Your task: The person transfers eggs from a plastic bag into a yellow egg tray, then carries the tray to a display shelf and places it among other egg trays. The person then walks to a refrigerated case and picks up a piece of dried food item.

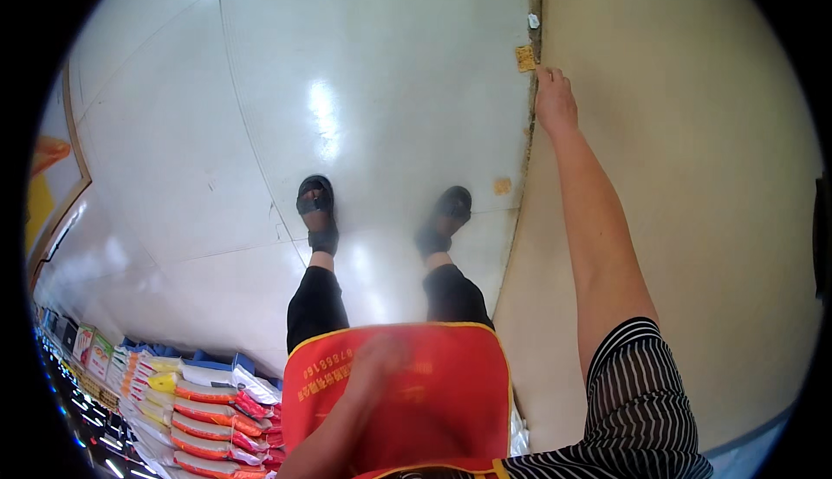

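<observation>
My right hand (556, 101) is stretched far forward, its fingers curled downward beside the dark, worn edge strip (533, 99). Its fingertips meet the corner of a small square yellow-brown piece (524, 59) with a rough texture; I cannot tell whether they grip it. Lower down, a paler square piece (502, 186) shows on the glossy floor, its material unclear. A small white scrap (533, 21) lies along the edge strip. In front of my red apron (455, 375), my left hand (385, 354) is blurred, so its fingers are not clear.
Smooth beige surface (669, 154) fills the right side. My feet in black sandals (316, 209) stand on pale floor tiles (364, 37). Stacked bags with red and orange ends (205, 414) are at lower left, near several boxes (94, 352). A brown-framed panel (77, 135) is far left.
</observation>
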The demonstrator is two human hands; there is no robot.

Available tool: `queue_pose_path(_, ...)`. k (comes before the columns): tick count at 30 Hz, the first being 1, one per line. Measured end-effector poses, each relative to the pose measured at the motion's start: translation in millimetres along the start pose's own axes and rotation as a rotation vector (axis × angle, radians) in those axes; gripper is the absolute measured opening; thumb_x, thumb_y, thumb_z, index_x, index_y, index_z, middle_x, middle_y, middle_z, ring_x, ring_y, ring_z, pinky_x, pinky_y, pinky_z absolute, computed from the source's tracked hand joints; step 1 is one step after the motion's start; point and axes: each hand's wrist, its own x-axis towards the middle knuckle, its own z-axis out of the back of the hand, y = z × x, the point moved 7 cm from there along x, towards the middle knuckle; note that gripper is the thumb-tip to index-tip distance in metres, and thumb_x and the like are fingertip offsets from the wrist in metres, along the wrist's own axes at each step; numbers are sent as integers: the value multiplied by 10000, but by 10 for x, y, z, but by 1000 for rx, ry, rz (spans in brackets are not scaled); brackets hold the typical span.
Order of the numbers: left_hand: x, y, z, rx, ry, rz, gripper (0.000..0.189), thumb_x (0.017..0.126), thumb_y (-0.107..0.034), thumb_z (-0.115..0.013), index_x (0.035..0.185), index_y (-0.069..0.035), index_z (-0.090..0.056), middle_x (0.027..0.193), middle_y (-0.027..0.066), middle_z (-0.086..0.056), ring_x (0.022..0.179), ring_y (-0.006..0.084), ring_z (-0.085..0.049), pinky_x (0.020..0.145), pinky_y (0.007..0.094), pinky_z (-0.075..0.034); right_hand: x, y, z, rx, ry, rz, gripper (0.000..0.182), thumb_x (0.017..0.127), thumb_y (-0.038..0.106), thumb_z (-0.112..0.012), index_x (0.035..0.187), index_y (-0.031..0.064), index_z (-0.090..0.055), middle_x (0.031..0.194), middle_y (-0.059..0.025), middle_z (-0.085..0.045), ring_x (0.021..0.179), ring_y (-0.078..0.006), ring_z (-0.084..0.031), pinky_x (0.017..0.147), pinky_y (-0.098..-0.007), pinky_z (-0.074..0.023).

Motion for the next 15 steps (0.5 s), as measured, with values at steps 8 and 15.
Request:
queue_pose_path(8,305,-141,145,-112,-30,48,216,953,-223,-490,837,-53,-555,757,99,-606,681,179,-585,595,263,-470,462,-210,-772,53,-33,-146,376,904,74,-426,1277,92,-473,1247,-145,-506,1130,-343,-497,926,-430,-448)
queue_pose_path(15,312,-277,24,-64,-85,133,227,945,-243,-507,837,-49,-554,765,101,-606,705,188,-588,619,267,-468,622,-340,-1245,129,-56,-266,377,882,111,-488,1259,96,-489,1243,-157,-504,1118,-349,-503,938,-439,-433)
